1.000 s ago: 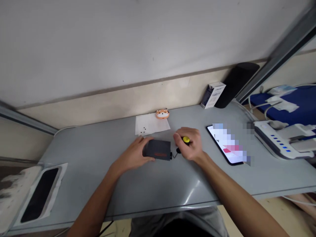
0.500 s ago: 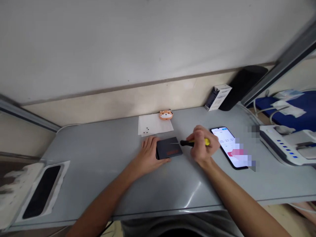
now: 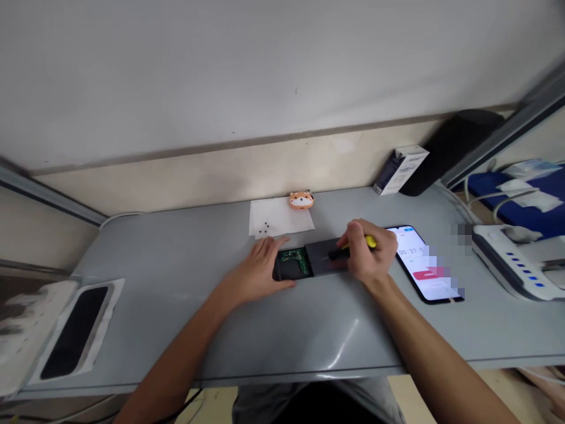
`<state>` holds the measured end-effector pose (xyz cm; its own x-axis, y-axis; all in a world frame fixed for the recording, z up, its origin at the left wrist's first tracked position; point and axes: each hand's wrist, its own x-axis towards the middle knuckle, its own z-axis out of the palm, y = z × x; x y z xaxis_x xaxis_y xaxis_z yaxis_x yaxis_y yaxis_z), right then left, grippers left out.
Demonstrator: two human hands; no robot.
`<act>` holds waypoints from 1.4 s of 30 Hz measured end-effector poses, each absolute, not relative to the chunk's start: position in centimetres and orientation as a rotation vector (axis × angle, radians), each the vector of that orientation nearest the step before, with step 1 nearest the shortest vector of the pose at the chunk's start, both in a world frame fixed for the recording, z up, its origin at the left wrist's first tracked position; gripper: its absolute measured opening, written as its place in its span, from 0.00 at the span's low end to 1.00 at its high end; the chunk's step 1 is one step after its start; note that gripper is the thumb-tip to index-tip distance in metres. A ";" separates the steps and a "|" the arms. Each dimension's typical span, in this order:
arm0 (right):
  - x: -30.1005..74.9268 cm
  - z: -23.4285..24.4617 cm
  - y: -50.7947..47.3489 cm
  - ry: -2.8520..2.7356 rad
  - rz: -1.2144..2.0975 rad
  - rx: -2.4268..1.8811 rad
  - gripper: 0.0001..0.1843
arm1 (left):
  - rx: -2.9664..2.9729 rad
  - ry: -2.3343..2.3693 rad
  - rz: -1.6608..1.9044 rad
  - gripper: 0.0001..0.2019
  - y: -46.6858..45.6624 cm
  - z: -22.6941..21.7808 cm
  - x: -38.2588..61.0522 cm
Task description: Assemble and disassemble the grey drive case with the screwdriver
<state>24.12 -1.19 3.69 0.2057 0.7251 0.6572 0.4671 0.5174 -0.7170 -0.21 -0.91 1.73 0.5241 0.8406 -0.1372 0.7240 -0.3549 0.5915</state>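
Note:
A dark, flat drive case, seemingly a solid-state drive [image 3: 282, 269], lies on the grey table with a green circuit board [image 3: 295, 257] showing inside. My left hand [image 3: 255, 271] grips its left end, thumb along the near edge and fingers along the far edge. Its dark cover [image 3: 319, 257] is shifted to the right, exposing the board. My right hand [image 3: 368, 253] is closed around a screwdriver [image 3: 372, 241] with a yellow and black handle, over the cover's right end. Whether its fingers also pinch the cover, I cannot tell. The screwdriver's tip is hard to make out.
Behind the case, several small dark screws [image 3: 263, 228] lie on white paper [image 3: 278, 213] beside an orange dog-faced case [image 3: 301, 200]. A lit phone [image 3: 424, 265] and a power strip [image 3: 512, 265] are at right, another phone [image 3: 75, 333] at left. A carton [image 3: 401, 171] stands by the wall.
The cover has slid right off part of the drive case, uncovering the green board. My right hand with the screwdriver has come over the cover. The head view has shifted slightly.

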 end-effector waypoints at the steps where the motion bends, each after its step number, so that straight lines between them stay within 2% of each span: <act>1: 24.3 3.8 -1.1 -1.412 0.256 -1.150 0.26 | 2.168 1.261 0.243 0.44 -0.9 1.8 -0.3; 7: 24.9 4.1 -1.0 -1.367 0.250 -1.231 0.24 | 2.243 1.261 0.227 0.38 -0.8 2.0 -0.7; 14: 24.8 3.7 -0.8 -1.396 0.184 -1.168 0.26 | 2.421 1.240 0.386 0.32 -1.7 2.1 1.2; 25: 24.5 3.9 -1.0 -1.316 0.190 -1.168 0.28 | 2.371 1.290 0.418 0.30 -1.8 0.0 4.2; 31: 25.4 3.8 -0.5 -1.026 0.150 -1.164 0.29 | 2.360 1.260 0.459 0.29 -1.8 0.3 4.2; 38: 26.8 3.5 0.0 -0.959 0.082 -1.112 0.26 | 2.347 1.236 0.537 0.31 -2.3 1.4 3.3; 42: 26.7 3.7 0.1 -0.985 0.156 -1.081 0.25 | 2.480 1.131 0.484 0.30 -3.8 2.1 3.1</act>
